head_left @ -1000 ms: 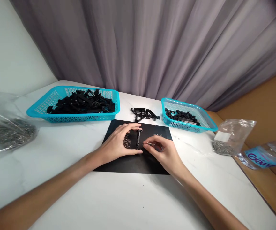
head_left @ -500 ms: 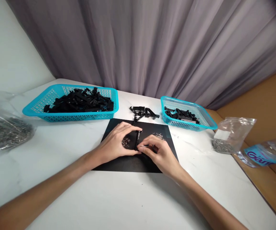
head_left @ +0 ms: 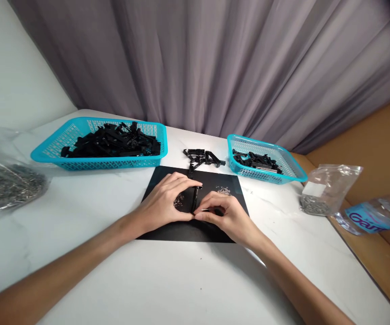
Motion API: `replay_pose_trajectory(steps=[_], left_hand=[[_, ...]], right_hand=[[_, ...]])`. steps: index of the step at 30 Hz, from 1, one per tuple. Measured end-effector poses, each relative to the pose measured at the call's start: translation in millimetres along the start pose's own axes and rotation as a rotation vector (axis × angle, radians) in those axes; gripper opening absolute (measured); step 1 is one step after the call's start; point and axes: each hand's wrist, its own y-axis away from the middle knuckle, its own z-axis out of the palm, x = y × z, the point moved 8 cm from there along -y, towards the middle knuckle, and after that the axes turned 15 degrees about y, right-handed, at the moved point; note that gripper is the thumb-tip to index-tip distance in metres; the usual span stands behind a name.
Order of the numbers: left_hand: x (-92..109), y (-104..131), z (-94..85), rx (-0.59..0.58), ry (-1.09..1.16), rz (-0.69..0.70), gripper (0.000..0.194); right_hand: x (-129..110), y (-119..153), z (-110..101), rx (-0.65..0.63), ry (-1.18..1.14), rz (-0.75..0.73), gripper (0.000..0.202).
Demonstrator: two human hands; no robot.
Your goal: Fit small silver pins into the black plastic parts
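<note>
From where I'm standing, the table point(head_left: 113, 280) has a big basket point(head_left: 113, 164) heaped with black parts by its far left corner, and a small basket point(head_left: 265, 178) with fewer toward the far right. Loose parts point(head_left: 198, 156) lie at the far edge of the mat point(head_left: 177, 232). Left hand point(head_left: 162, 198) spans a part point(head_left: 195, 198) mid-mat, thumb and finger at its ends, right hand point(head_left: 223, 212) pinching a thin rod point(head_left: 205, 209) by its near end. Looks mid-job to me, plenty left, can't tell which parts are done. Tiny bits point(head_left: 223, 191) sit near the mat's far right corner too
</note>
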Motion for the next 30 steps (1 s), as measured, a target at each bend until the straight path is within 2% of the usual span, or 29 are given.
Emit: replay_pose_trajectory(steps=[3,9,13,20,25,27,30], left_hand=[[0.7,-0.6,-2.4,0.026,0.005,0.003,0.056],[-0.2,-2.0,-7.8,0.053,0.033,-0.010,0.058],[2.2,-2.8,-8.6,0.057,0.032,-0.006,0.058],[4.2,-2.3,-6.6,0.048,0.028,0.002,0.056],[4.7,-1.0,-5.3,0.039,-0.010,0.023,0.055],[5.7,-0.4,-4.1,0.031,-0.023,0.037,0.055],[9.7,0.6,-2.9,0.038,-0.033,0.077,0.055]], right_hand=[[1.4,-0.6,-2.0,-0.003,-0.057,0.043,0.015],[16.4,0.8,3.1,0.026,-0.219,0.223,0.030],[16.5,0.7,1.5,0.069,-0.149,0.202,0.025],[1.1,0.2,-1.8,0.004,-0.128,0.088,0.016],[-6.9,2.0,-3.3,0.006,-0.005,0.013,0.013],[-5.5,2.3,-2.0,0.004,0.022,0.018,0.012],[5.3,2.5,2.0,-0.011,-0.019,0.106,0.013]])
